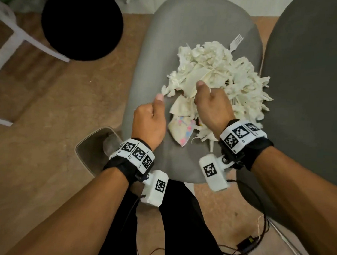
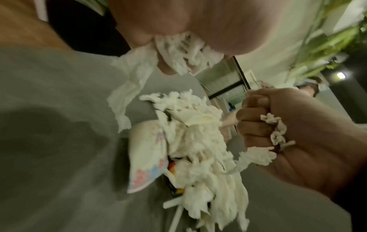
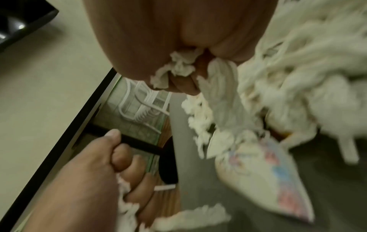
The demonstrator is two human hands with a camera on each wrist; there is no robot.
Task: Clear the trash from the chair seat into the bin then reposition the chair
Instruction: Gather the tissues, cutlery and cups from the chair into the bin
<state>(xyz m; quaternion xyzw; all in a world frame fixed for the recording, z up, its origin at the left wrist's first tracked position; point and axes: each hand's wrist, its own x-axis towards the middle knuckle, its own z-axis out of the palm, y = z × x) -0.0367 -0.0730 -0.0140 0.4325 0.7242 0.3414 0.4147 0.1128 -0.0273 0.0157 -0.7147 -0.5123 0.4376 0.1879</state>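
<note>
A heap of shredded white tissue (image 1: pixel 221 71) covers the grey chair seat (image 1: pixel 168 49). A white plastic fork (image 1: pixel 235 43) pokes out at its far edge. A folded pastel-patterned paper piece (image 1: pixel 181 132) lies at the near edge. My right hand (image 1: pixel 208 102) is fisted in the heap, gripping tissue shreds (image 2: pixel 276 133). To its left, my left hand (image 1: pixel 152 114) is fisted over the seat, clutching a tissue strip (image 2: pixel 178 50) that trails down to the seat. A round black bin (image 1: pixel 81 21) stands on the floor at the far left.
A second, darker grey chair (image 1: pixel 311 96) stands close on the right. White furniture legs (image 1: pixel 12 31) cross the wooden floor at far left. A grey square-rimmed container (image 1: pixel 92 148) sits by the seat's near left corner. Cables (image 1: pixel 245 246) lie near my legs.
</note>
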